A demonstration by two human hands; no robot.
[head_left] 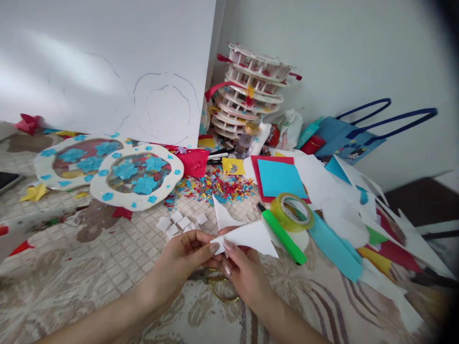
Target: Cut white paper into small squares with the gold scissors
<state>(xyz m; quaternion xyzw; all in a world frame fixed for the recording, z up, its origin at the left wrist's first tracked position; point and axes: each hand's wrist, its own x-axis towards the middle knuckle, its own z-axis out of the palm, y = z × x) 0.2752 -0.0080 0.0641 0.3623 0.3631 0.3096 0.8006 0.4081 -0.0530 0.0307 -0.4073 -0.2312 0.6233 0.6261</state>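
Note:
Between both hands is a piece of white paper, pointed at its right end. My left hand pinches its left end between thumb and fingers. Right beside it, my right hand grips the same end, thumb on top. Below the fingers lie gold-handled scissors, partly hidden by the hands. Several small white paper squares are scattered just beyond my left hand. Another curved white paper scrap sits behind the held piece. To the right are a green utility knife and a roll of clear yellowish tape.
Colourful paper shreds cover the middle. Two white rings with blue paper flowers lie left, before a large white board. A tiered white structure stands behind. Coloured sheets and a blue bag are at right.

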